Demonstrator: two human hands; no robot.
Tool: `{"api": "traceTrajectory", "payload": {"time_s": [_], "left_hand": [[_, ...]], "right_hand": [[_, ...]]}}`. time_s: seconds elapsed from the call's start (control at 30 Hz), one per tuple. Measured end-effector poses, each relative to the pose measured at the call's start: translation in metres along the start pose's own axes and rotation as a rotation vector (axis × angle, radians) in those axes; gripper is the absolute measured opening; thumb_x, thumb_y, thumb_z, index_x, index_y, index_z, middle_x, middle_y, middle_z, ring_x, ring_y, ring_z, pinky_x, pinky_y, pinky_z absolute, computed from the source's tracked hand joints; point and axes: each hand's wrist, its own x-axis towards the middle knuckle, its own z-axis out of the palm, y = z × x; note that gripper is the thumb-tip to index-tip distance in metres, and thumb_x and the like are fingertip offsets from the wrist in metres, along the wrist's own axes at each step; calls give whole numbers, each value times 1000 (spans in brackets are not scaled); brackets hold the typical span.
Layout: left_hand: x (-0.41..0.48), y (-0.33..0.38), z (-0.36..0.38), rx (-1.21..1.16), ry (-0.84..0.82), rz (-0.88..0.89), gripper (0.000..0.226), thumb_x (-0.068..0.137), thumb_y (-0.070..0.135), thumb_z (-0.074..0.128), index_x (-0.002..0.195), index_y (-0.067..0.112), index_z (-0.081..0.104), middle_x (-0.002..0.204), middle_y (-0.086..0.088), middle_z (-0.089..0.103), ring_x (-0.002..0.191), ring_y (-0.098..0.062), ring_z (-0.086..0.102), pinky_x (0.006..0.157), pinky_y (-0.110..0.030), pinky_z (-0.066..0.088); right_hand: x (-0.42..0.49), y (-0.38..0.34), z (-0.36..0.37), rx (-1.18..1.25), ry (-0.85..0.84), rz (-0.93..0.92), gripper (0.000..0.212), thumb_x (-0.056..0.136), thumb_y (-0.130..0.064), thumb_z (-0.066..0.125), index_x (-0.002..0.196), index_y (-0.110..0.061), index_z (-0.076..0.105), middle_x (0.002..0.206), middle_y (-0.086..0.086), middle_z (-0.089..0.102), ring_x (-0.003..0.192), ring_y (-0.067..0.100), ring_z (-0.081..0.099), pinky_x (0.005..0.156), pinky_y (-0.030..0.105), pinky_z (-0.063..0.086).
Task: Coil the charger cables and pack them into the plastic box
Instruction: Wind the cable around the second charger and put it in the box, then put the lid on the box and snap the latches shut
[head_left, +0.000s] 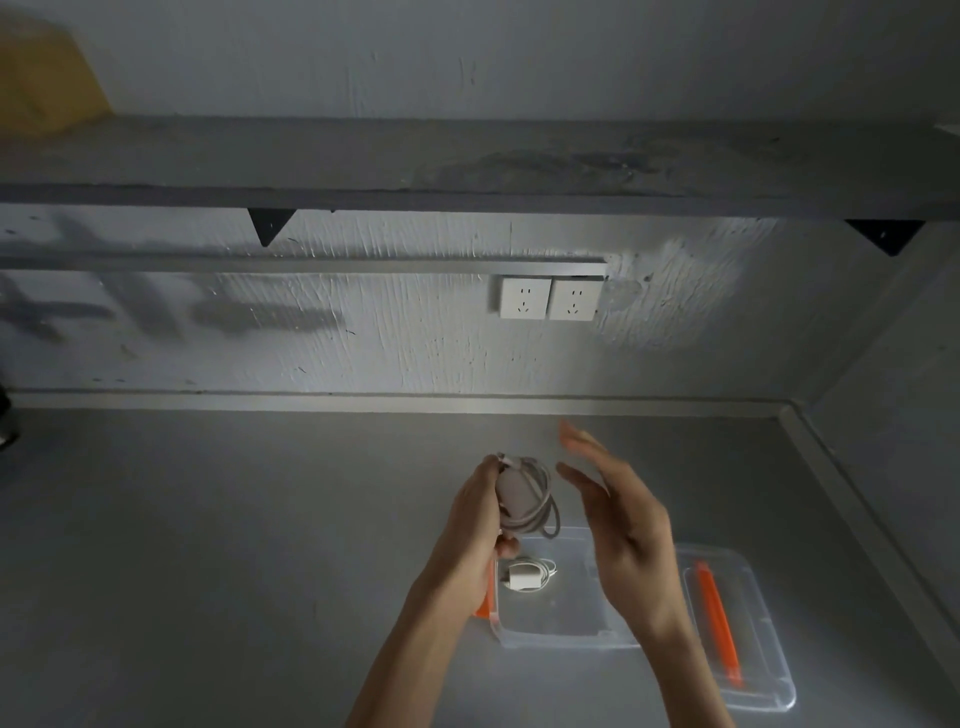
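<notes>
Surface: grey countertop (208, 545) running to a rough plastered wall, with two white sockets (548, 299) on it and a shelf (467, 161) above.
Left hand (470, 525): closed around a grey charger (511, 501), holding it upright above the far left corner of the box.
Cable (543, 499): wound in loose loops around the charger body, its lowest loop hanging free to the right and below the grip.
Right hand (618, 525): fingers spread and holding nothing, just right of the bundle and not touching it.
Plastic box (566, 636): clear, lid off, near the body on the counter; a small white charger (522, 577) with its cable gathered already lies inside.
Lid (769, 670): clear with an orange clip, flat on the counter, touching the box on its right.
Risk, uncoiling: the loops look slack and nothing pins the loose end, so they may spring open when the bundle goes down.
Risk, snagging: the dangling loop could catch the box rim or drag across the white charger.
Risk, lid: a bundle that spreads may sit too high for the lid to close.
</notes>
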Motion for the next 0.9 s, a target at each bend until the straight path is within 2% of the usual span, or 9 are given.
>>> {"api": "traceTrajectory", "payload": {"time_s": [0.27, 0.37, 0.43, 0.47, 0.5, 0.6, 0.73, 0.83, 0.9], "left_hand": [[16, -21, -8, -90, -97, -123, 37, 102, 35, 39, 89, 11, 64, 68, -6, 56, 51, -14, 44, 47, -25, 36], [28, -36, -8, -52, -99, -66, 40, 103, 35, 37, 109, 3, 61, 86, -18, 63, 60, -18, 55, 45, -25, 46], [36, -52, -9, 26, -106, -3, 38, 103, 35, 39, 113, 5, 59, 102, -23, 68, 71, -24, 66, 49, -27, 52], [39, -60, -10, 55, -111, 25, 34, 103, 34, 39, 111, 7, 59, 104, -22, 69, 76, -25, 68, 52, -29, 54], [41, -68, -10, 66, -117, 41, 30, 104, 32, 40, 109, 8, 58, 105, -21, 69, 80, -26, 70, 55, -31, 56], [50, -93, -6, 31, -118, 24, 26, 104, 25, 43, 112, 3, 54, 112, -25, 66, 87, -32, 69, 63, -37, 61], [61, -120, 4, -1, -74, -66, 29, 101, 24, 48, 112, 0, 59, 114, -29, 67, 98, -38, 71, 77, -45, 61], [74, -136, 16, -74, 22, -261, 18, 99, 10, 45, 91, 18, 58, 99, -19, 69, 100, -37, 65, 97, -54, 50], [88, -148, 24, -86, 19, -355, 18, 97, 9, 46, 91, 19, 60, 93, -12, 70, 98, -32, 66, 98, -51, 48]], "right_hand": [[-22, 24, -7, -510, -266, 84, 69, 90, 0, 63, 137, -46, 43, 154, -19, 31, 133, 3, 46, 103, 20, 46], [-29, 29, -9, -172, -204, 337, 62, 90, -3, 59, 137, -41, 43, 145, -17, 47, 129, 6, 52, 98, 20, 50], [-29, 33, -7, 238, -98, 561, 58, 83, -28, 70, 136, -29, 46, 132, -6, 63, 120, 14, 62, 91, 28, 56], [-29, 39, -7, 348, -58, 642, 69, 74, -40, 78, 134, -25, 47, 126, 1, 67, 114, 19, 66, 86, 29, 58], [-29, 48, -7, 356, -32, 698, 75, 69, -43, 82, 132, -22, 48, 122, 7, 69, 108, 22, 69, 82, 29, 59], [-31, 84, -8, 268, 47, 884, 50, 83, -14, 74, 129, -15, 54, 111, 15, 72, 95, 20, 73, 86, 31, 59], [-42, 142, -23, 443, -52, 1066, 36, 89, -13, 66, 123, -3, 63, 118, 18, 70, 113, 27, 66, 101, 35, 51], [-50, 175, -26, 377, 34, 1181, 29, 85, -16, 68, 112, -7, 70, 111, 15, 71, 105, 26, 64, 95, 34, 51], [-57, 197, -25, 339, 166, 1285, 25, 88, -14, 67, 113, -9, 68, 108, 15, 71, 104, 26, 64, 85, 33, 53]]}}
